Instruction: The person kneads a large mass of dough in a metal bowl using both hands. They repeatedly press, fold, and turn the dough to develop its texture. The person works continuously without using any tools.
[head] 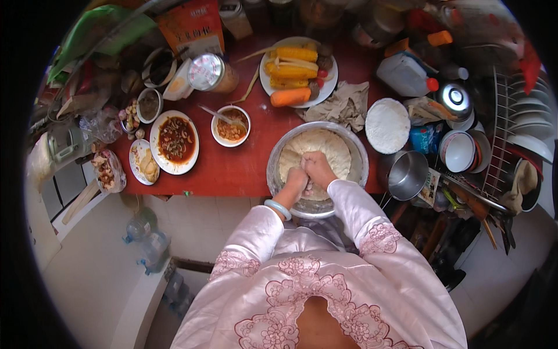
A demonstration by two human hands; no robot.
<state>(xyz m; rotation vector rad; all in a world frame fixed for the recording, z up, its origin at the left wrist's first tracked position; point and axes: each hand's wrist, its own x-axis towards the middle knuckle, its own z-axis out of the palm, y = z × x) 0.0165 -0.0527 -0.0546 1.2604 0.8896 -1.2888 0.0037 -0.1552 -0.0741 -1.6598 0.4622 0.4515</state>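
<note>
A round metal basin [361, 174] stands at the front edge of the red table [226, 174]. Pale, floury dough [333, 141] covers much of its inside. My left hand [297, 179], below a pale bangle [277, 209], and my right hand [318, 168] meet over the lower part of the dough. The fingers of both are curled in against it, and some fingertips are hidden, so a grip on dough cannot be told. Right of the basin is a round container of white flour [388, 125]. Crumpled brownish cloth or paper [342, 104] lies behind the basin.
A plate of corn and carrot [290, 72] stands at the back. To the left are a bowl with a spoon [231, 131], a plate of dark sauce [175, 141] and a lidded jar [213, 73]. A metal saucepan [407, 174], bowls [458, 150] and a dish rack [501, 131] stand right.
</note>
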